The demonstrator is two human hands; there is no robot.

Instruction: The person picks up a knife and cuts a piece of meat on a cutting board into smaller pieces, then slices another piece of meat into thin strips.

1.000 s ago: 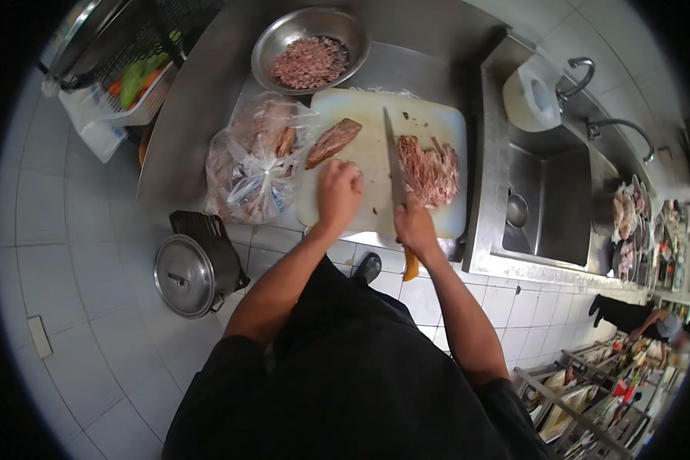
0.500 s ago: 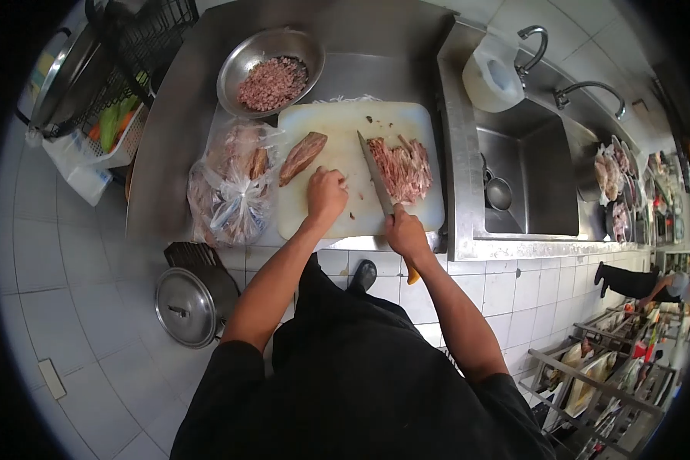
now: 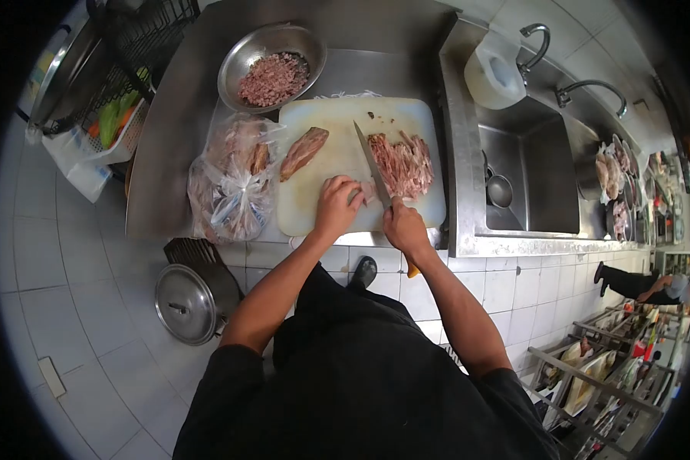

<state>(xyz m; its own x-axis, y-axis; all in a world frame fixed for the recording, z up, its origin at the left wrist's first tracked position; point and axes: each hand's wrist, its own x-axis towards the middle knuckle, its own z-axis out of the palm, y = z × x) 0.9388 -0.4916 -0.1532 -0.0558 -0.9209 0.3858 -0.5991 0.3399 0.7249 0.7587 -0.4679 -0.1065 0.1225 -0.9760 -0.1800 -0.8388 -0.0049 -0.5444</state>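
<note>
Centrally, long steel knife [image 3: 372, 167] clamped by right hand [image 3: 404, 226], beside sliced pink meat pile [image 3: 402, 165] on white plastic cutting board [image 3: 322, 153]. Left hand [image 3: 337, 203] curled beside blade, grip unclear: fingers [image 3: 350, 188] possibly nicked by slip.

Both bare forearms [image 3: 280, 284] reach forward and converge, elbows out. The left hand [image 3: 337, 205] lies knuckles up, fingers curled under, close beside the right hand [image 3: 403, 227], which is clenched in a firm grip, wrist straight.

Sliced meat [image 3: 402, 165] lies on the board [image 3: 337, 126], bowl [image 3: 238, 57] behind it, sink [image 3: 548, 176] right.
</note>
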